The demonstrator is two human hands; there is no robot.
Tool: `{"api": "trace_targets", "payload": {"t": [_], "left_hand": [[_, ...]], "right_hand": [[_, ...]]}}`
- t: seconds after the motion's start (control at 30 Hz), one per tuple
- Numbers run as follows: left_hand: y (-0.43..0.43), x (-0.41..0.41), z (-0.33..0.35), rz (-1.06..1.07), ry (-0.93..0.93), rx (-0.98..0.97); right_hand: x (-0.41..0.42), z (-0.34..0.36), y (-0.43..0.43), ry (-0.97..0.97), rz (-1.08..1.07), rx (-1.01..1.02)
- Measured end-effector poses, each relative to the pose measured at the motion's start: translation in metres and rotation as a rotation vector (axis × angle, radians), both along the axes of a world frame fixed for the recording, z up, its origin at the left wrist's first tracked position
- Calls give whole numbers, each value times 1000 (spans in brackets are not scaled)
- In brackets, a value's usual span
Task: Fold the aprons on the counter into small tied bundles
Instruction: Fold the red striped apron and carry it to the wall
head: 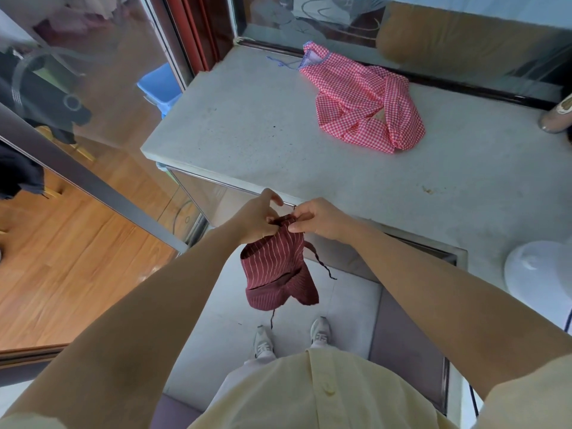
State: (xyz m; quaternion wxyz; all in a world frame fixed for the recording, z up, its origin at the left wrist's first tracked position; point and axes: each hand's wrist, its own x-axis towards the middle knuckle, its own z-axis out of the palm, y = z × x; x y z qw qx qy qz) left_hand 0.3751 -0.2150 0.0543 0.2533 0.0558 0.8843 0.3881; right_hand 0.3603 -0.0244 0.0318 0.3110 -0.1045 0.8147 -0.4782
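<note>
I see my left hand (258,216) and right hand (315,218) both curled on the top edge of the maroon striped apron (275,270), pinching it in mid-air just before the counter (247,134). The red checked apron (365,100) lies crumpled further back. If the pinch slackens, the dangling tie (322,264) could slip (and the folds would sag open). I can read no writing.

Pale yellow buttoned shirt (325,394), light trousers (235,376), grey sneakers (320,331).

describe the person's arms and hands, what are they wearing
The left hand and right hand are ungloved, no watch on either wrist. Both forearms are uncovered; short pale yellow sleeves show at the bottom corners, from a buttoned shirt of the same colour.
</note>
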Motion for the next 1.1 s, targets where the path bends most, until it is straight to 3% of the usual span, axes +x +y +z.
{"api": "trace_targets", "payload": {"t": [0.2, 0.27, 0.43, 0.53, 0.63, 0.73, 0.83, 0.97, 1.03, 1.1], "left_hand": [[-6, -1, 9, -43, -248, -55], [-12, 2, 10, -54, -249, -45], [-14, 0, -3, 156, 249, -455], [1, -2, -1, 200, 551, -483], [30, -1, 10, 96, 751, -497], [59, -6, 12, 3, 604, -558], [68, -15, 8, 93, 387, -362], [71, -20, 4, 127, 400, -202], [67, -23, 4, 155, 392, -250], [54, -25, -1, 126, 308, -468]], "right_hand": [[-5, -2, 9, 126, -164, 82], [-9, -2, 14, 174, -162, 139], [-16, 0, 24, 203, -167, 152], [-18, 3, 25, 255, -169, 136], [-22, 7, 28, 283, -158, 128], [-26, 10, 32, 291, -152, 107], [-28, 11, 40, 230, -153, 52], [-26, 10, 43, 193, -129, 48], [-26, 9, 42, 185, -126, 74], [-27, 6, 41, 156, -150, 76]]}}
